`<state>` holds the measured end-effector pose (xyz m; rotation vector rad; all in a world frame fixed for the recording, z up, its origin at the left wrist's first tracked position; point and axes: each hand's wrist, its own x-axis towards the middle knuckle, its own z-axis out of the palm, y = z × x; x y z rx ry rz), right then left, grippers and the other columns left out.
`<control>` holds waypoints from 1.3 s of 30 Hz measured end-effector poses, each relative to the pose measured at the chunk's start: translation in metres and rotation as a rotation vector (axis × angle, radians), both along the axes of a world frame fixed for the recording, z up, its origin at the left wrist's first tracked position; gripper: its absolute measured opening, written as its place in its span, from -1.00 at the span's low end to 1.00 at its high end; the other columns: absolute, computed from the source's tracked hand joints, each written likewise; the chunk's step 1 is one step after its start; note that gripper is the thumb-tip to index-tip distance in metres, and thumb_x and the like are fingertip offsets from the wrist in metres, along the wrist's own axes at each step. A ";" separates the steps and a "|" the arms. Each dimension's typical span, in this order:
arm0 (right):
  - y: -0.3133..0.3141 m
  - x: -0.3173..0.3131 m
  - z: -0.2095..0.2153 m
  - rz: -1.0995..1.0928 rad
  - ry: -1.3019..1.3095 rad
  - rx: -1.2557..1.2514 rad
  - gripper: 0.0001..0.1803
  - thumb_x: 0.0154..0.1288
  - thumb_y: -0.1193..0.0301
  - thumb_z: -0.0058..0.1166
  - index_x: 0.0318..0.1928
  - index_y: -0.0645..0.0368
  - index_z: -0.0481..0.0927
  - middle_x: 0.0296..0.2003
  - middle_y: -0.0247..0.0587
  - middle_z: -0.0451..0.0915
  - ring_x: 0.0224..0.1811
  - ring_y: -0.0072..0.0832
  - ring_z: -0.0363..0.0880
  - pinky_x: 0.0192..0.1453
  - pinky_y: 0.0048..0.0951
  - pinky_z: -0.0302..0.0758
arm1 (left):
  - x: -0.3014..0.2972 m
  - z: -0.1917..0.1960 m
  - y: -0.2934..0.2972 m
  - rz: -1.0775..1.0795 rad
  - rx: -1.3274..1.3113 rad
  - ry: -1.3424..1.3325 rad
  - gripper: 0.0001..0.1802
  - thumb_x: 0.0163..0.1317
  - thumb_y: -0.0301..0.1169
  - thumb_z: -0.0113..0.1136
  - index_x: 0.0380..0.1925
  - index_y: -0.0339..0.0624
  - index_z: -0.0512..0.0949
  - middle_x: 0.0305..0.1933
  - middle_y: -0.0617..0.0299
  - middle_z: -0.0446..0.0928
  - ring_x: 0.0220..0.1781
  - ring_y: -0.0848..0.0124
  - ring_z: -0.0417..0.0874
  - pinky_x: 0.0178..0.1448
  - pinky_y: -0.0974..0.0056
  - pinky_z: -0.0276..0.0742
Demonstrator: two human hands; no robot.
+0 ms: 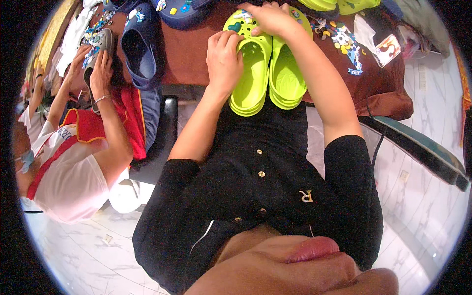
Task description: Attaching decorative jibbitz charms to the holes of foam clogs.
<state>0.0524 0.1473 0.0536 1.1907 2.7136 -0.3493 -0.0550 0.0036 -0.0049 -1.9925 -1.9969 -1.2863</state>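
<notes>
A pair of lime green clogs (250, 78) rests at the table's near edge, heels toward me. My left hand (224, 63) is closed on the outer side of the left clog, fingers curled over its rim. My right hand (273, 20) reaches across the toes, thumb and fingers bent around the left clog's toe beside a white charm (244, 18). A dark green heart charm (235, 27) sits on the same toe. The right clog (289, 73) stands against the left one, its toe partly covered by my right hand. Some fingertips are hidden.
Navy clogs (141, 51) stand left on the brown-covered table (189, 54). Loose charms (344, 42) and a picture card (387, 50) lie right; more lime clogs (356, 5) behind. At left, a co-worker's hands (101, 73) touch a grey clog (106, 42). A dark-edged chair (418, 147) is at right.
</notes>
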 end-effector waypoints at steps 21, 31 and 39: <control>-0.003 -0.002 -0.011 -0.033 -0.018 0.098 -0.10 -0.06 0.18 0.45 0.34 -0.44 0.31 0.13 0.00 0.53 0.28 0.02 0.35 0.25 0.24 0.17 | -0.003 -0.008 0.004 0.012 0.042 0.065 -0.67 -0.10 -0.65 0.18 -0.25 -0.19 0.56 -0.11 0.12 0.59 0.07 0.04 0.50 0.11 0.05 0.47; -0.027 0.020 -0.019 0.017 0.399 0.241 -0.85 0.06 0.42 0.25 -0.29 0.05 0.64 -0.26 -0.14 0.63 -0.09 -0.15 0.59 -0.02 0.07 0.32 | 0.004 -0.002 0.000 -0.016 -0.001 -0.057 -0.59 -0.11 -0.71 0.17 -0.18 -0.17 0.53 -0.02 0.14 0.58 0.13 0.07 0.50 0.21 0.07 0.45; -0.044 0.026 -0.023 0.098 0.374 0.410 -0.89 0.16 0.45 0.11 -0.32 0.19 0.64 -0.27 -0.11 0.63 -0.08 -0.14 0.57 -0.01 -0.06 0.40 | 0.004 0.001 -0.003 -0.020 -0.010 -0.078 -0.57 -0.14 -0.72 0.19 -0.18 -0.18 0.53 -0.01 0.14 0.57 0.14 0.06 0.49 0.22 0.08 0.44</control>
